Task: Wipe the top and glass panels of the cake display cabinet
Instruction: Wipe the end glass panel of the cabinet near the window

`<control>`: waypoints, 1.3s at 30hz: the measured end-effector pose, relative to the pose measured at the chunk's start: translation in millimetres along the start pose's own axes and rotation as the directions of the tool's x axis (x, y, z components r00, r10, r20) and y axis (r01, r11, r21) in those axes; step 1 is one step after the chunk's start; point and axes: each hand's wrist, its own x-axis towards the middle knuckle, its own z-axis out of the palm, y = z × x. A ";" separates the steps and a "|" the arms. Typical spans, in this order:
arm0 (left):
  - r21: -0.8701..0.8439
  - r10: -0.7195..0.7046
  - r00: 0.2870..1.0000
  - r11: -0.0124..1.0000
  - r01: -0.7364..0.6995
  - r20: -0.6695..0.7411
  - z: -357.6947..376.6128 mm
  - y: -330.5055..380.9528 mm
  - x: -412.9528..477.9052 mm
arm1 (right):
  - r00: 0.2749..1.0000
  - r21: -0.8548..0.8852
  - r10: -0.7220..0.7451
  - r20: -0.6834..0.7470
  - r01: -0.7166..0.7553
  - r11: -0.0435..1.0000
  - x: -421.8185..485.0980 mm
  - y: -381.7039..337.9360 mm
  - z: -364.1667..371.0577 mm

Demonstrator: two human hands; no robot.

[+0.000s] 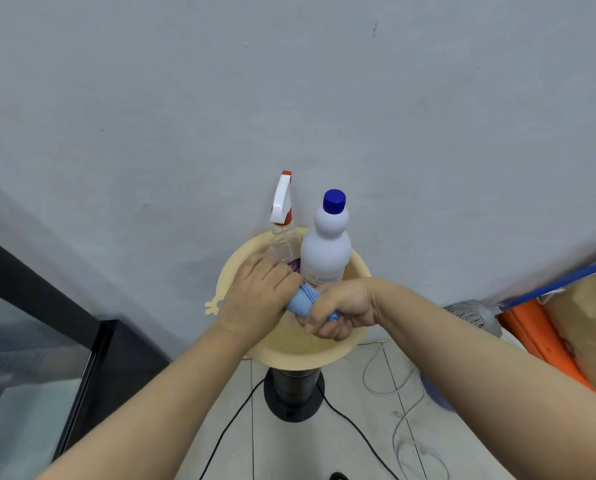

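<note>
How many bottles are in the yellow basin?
2. A clear spray bottle stands at the back left of the basin, behind the left hand; a white blue-capped bottle is just right of it. Others may be hidden.

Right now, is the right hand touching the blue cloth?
Touching. The head view shows the right hand wrapped round the blue cloth, gripping one end.

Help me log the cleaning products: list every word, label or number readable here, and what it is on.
No text can be read.
White bottle: small print on its label, too blurred to read.
Spray bottle: purple label, partly hidden and blurred, unreadable.
No other writing shows.
</note>
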 end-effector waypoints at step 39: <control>0.104 -0.406 0.246 0.670 0.735 0.880 17.5 16.4 20.5 | 0.463 -0.779 -0.645 -0.608 -0.507 0.369 39.3 33.8 5.7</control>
